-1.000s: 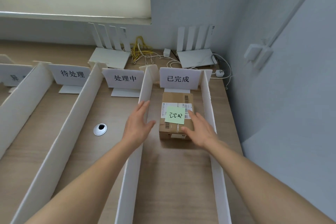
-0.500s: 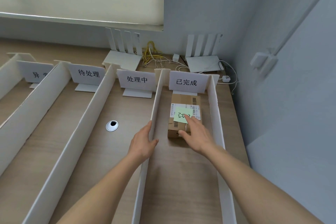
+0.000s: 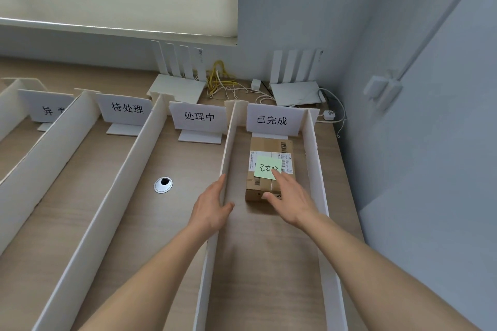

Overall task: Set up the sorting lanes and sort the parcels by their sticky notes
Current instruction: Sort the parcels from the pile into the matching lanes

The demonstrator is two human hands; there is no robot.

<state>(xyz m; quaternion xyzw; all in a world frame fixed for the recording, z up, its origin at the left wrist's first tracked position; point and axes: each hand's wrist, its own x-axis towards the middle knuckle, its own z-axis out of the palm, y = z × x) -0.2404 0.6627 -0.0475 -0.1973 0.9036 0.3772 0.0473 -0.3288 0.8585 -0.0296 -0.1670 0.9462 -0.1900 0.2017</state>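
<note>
Parcel, small brown carton, sits flat in the rightmost lane, centre-right of frame, far end just under the 已完成 sign. Green note stuck on top over the white label.

Right hand lies on the near top edge of the parcel, fingers straight and spread, fingertips touching the note's lower right corner; nothing gripped, looks like a flat push or pat. Left hand rests flat and loose against the left divider, thumb over on the lane side, holding nothing.

Handling guess: light stiff cardboard, taped, slides easily on the wood desk. Corners firm, so pinch it by the two long sides, or push from the near face. Lane is narrow, little finger room beside the walls. Keep off the note, it likely peels or smears. The dividers look like thin foam board, easily knocked askew.
</note>
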